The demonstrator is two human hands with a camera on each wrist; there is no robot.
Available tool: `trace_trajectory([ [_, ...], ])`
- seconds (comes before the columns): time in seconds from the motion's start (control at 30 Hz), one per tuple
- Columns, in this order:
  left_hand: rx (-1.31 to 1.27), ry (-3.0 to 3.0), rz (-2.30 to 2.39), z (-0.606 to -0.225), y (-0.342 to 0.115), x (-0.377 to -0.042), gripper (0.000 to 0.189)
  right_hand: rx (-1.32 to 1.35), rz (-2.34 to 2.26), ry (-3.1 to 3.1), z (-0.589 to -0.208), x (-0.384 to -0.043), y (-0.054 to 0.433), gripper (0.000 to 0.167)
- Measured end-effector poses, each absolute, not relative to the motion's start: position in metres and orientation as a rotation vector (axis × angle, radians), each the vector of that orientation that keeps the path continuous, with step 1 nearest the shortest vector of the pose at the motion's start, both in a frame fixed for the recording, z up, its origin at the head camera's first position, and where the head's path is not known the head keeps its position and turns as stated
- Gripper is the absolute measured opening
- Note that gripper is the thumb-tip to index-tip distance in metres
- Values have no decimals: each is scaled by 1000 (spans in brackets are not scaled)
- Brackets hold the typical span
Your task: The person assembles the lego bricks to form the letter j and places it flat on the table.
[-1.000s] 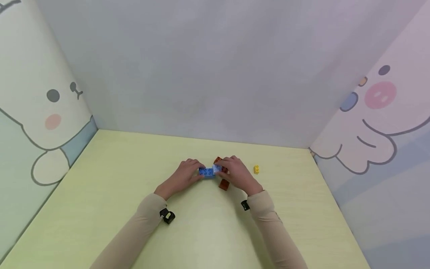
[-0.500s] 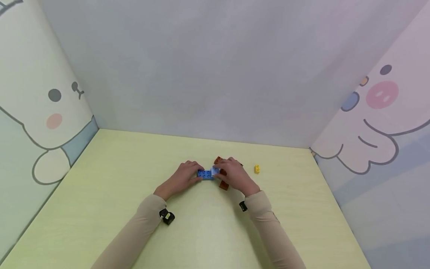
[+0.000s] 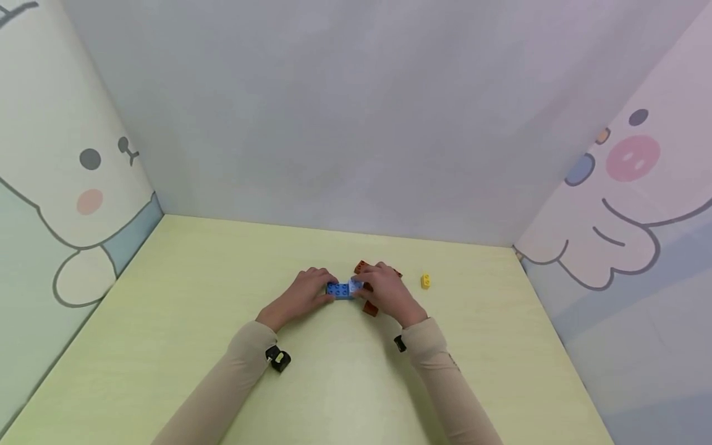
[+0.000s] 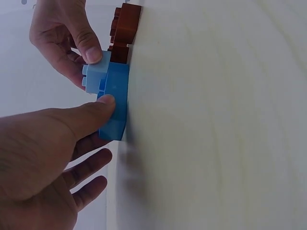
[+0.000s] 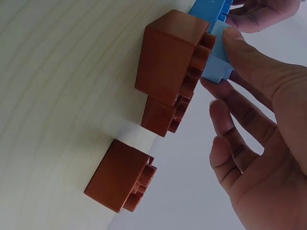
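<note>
My left hand [image 3: 303,293] pinches a long blue toy brick [image 4: 116,96] between thumb and fingers, holding it at the table surface. A smaller light blue brick [image 4: 97,76] sits on the right end of the blue brick's studs. My right hand [image 3: 387,293] pinches this light blue brick from both sides, thumb on the near face. In the right wrist view, the other right fingers curl loosely below it. Close beside and partly under the right hand are reddish-brown bricks: a large one [image 5: 168,57], a lower one [image 5: 158,115] and a separate one [image 5: 117,177].
A small yellow brick [image 3: 425,281] stands on the pale yellow table [image 3: 222,259] to the right of my right hand. A grey wall [image 3: 334,123] rises behind the table, with cartoon-printed panels on both sides.
The light blue brick has come down slightly and to the left with my right hand, now lying flatter on the blue brick. The blue brick has shifted a little to the left.
</note>
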State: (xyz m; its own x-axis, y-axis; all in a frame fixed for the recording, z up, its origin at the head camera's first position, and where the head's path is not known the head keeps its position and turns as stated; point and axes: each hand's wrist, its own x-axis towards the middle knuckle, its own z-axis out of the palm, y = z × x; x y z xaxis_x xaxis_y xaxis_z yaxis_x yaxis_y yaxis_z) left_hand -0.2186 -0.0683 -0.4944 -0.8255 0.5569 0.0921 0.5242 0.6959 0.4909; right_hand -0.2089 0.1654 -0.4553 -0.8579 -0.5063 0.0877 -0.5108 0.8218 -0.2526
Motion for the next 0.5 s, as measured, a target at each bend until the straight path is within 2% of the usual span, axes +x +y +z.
trace_trajectory([
  [0.5, 937, 2798, 785, -490, -69, -219, 35, 823, 366, -2941, -457, -204, 166, 33],
])
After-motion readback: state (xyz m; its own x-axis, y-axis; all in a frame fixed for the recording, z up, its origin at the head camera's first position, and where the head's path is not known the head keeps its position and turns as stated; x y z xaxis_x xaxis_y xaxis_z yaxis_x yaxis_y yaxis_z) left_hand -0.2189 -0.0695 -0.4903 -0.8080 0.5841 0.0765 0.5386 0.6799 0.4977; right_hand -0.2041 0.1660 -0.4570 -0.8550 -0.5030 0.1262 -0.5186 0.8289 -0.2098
